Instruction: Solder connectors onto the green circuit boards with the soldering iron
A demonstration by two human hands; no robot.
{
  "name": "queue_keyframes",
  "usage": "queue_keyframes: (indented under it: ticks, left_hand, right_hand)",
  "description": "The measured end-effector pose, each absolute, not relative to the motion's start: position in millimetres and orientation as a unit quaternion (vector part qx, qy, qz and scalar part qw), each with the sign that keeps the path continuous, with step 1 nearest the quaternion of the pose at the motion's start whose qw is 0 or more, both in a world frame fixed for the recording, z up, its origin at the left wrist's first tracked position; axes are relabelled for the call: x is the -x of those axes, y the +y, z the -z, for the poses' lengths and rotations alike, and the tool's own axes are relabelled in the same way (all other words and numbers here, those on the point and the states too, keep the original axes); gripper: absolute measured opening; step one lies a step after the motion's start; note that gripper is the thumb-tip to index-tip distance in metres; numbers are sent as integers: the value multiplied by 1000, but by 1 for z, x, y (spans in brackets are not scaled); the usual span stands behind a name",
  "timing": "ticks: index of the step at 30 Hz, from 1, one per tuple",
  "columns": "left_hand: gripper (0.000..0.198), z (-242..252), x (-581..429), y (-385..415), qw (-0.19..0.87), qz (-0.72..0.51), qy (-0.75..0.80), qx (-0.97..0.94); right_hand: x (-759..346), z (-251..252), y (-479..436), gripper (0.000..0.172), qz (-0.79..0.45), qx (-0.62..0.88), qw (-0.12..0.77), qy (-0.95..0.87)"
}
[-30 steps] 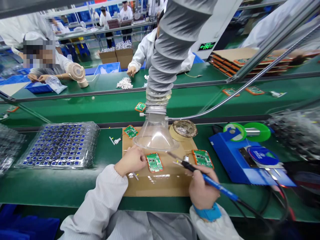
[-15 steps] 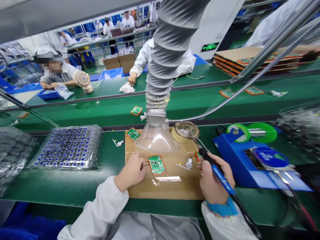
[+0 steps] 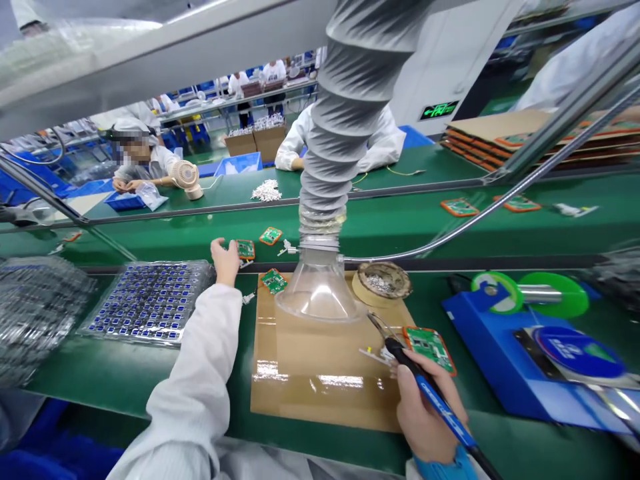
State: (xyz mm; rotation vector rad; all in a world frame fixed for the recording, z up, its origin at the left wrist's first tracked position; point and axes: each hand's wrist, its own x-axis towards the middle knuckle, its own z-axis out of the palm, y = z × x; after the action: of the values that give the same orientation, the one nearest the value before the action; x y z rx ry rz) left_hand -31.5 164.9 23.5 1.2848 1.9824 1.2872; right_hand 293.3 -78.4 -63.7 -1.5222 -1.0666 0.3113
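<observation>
My left hand [image 3: 226,261] reaches to the far belt, fingers apart. Right beside its thumb lies a green circuit board [image 3: 245,249] with an orange edge; whether they touch, I cannot tell. My right hand [image 3: 433,407] is wrapped round a blue and black soldering iron [image 3: 434,393], its tip slanting up and left above the brown mat [image 3: 320,393]. Just beyond that hand lies another circuit board [image 3: 429,348], with a white connector piece [image 3: 376,357] near the iron's tip. One more board [image 3: 274,281] rests on the mat's far left corner.
A clear fume hood [image 3: 320,293] on a grey duct hangs over the mat. A round tip-cleaning tin [image 3: 383,283] stands behind, and a blue solder stand [image 3: 500,360] with a green reel at right. Trays of blue parts [image 3: 150,300] are at left. Co-workers sit across the belt.
My left hand has moved from the mat to the far belt, and the board beside it has gone there too. My right hand still holds the iron, its tip now away from the tin.
</observation>
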Motion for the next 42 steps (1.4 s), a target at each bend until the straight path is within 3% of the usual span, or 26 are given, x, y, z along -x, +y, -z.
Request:
queue_keyframes:
  ticks: [3,7,12,17,22,27,32,36,42]
  left_hand:
    - [39,-15,5,199,136,-307,718,-609]
    - [52,1,-31,225,151,-174,654,-721]
    - [36,0,-31,243,141,-99,661,-731]
    - [29,-22,3,207,92,-114,682,-716]
    - [30,-28,41,97,108,-187,664,-715]
    - [19,-4,23,3,237,-297,503,-776]
    - [30,19,-21,-1,245,-198,298,-901]
    - [45,20,-11,0,193,-132,320,-918]
    - [35,-18,53,-24,132,-165,430,-878]
  right_hand:
    - [-295,64,-78,29,-132,650,584,-468]
    - [-296,63,-77,25,-129,636,583,-488]
    - [-294,57,-75,22,-122,623,593,-496]
    - [-291,49,-73,18,-102,618,596,-503]
    - [-292,51,-75,21,-106,621,601,-492]
    - [-293,54,-84,27,-126,630,608,-467]
    - [-262,53,-83,31,-202,626,594,-464]
    - [-234,61,-78,32,-280,580,534,-547]
    - [-233,71,-72,36,-285,510,552,-595]
